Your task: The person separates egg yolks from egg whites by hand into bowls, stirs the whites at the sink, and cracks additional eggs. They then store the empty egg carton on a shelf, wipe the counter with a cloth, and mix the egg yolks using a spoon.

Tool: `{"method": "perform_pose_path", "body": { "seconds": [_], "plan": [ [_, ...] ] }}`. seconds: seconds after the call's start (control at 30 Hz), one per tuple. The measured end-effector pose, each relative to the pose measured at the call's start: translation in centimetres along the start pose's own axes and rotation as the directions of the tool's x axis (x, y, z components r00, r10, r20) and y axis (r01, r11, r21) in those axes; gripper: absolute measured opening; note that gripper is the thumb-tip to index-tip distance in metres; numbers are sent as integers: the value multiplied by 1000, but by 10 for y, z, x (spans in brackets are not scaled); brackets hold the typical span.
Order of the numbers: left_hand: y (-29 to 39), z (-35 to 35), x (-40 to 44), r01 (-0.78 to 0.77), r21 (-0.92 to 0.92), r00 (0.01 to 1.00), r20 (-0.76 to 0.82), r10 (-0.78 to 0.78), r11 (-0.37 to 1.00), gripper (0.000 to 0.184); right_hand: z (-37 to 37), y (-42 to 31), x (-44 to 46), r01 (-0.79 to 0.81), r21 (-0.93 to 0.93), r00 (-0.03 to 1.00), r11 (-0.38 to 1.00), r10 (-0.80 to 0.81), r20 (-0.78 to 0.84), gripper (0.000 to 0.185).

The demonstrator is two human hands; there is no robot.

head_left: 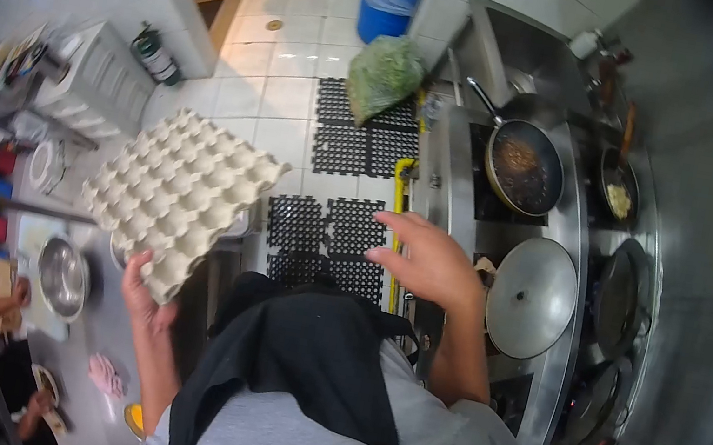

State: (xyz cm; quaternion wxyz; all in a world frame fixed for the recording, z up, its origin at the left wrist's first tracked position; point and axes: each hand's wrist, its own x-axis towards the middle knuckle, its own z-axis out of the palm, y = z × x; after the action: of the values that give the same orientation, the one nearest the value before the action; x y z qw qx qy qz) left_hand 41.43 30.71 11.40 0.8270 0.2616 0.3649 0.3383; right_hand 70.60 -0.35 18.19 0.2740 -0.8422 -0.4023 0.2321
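My left hand [148,296] grips the near corner of an egg tray [184,184], a grey pulp carton with rows of cups. No eggs show in its cups. The tray is tilted and held up to the left of my body. My right hand [426,258] is held in the air with fingers apart and nothing in it, left of a round metal lid [533,297] on the stove. Farther up the stove, a frying pan [525,161] holds brown food. What lies under the lid is hidden.
More pans [622,300] line the stove's back row, with flames near the bottom. A bag of greens [386,77] sits on the black floor mats [364,148]. On the left counter is a steel bowl [64,277]; another person's hands [39,400] are beyond it.
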Motion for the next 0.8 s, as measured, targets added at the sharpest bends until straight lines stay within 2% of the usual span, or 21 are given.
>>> {"method": "perform_pose_path", "body": {
  "seconds": [0.03,0.07,0.1,0.17,0.27,0.3,0.33,0.43,0.57,0.6,0.67,0.7,0.73,0.8],
  "plan": [
    [2,4,9,-8,-3,999,32,8,1000,65,0,0,8,-26,4,999,1000,26,-23,55],
    [5,8,20,-20,-2,998,56,21,1000,66,1,2,21,49,18,999,999,-49,-4,54],
    [9,15,32,-59,14,998,24,58,998,65,3,6,35,129,38,991,991,-130,22,54],
    [30,17,70,-136,25,988,-76,138,990,64,1,4,71,105,14,993,994,-106,55,54],
    [65,23,128,-254,-95,963,-120,243,962,59,1,-5,134,114,-42,988,993,-109,108,53],
    [76,23,147,-256,-173,967,-68,247,951,55,-3,-10,160,132,-31,983,991,-126,135,52],
    [82,25,168,-272,-182,962,-80,261,945,55,-6,-13,187,151,-21,976,988,-146,161,52],
    [92,29,246,-97,-52,981,-171,87,994,60,-14,-7,271,172,-44,972,984,-162,168,51],
    [84,39,380,58,-74,993,-100,-65,996,63,-46,-3,354,16,-204,992,979,10,127,51],
    [92,67,406,65,-72,993,-89,-72,995,63,-58,-2,376,-31,-279,994,960,58,89,50],
    [103,131,448,-23,-14,999,-44,23,1000,62,-80,1,410,-80,-221,992,972,99,74,50],
    [111,143,482,-71,-57,995,59,75,996,58,-88,7,424,-115,-189,991,975,126,49,50],
    [120,169,505,-51,-39,997,60,53,998,58,-94,13,436,-154,-151,987,977,159,22,50],
    [141,234,550,-110,-78,977,172,123,991,54,-105,25,457,-227,-153,973,962,229,-7,50]
  ]
}}
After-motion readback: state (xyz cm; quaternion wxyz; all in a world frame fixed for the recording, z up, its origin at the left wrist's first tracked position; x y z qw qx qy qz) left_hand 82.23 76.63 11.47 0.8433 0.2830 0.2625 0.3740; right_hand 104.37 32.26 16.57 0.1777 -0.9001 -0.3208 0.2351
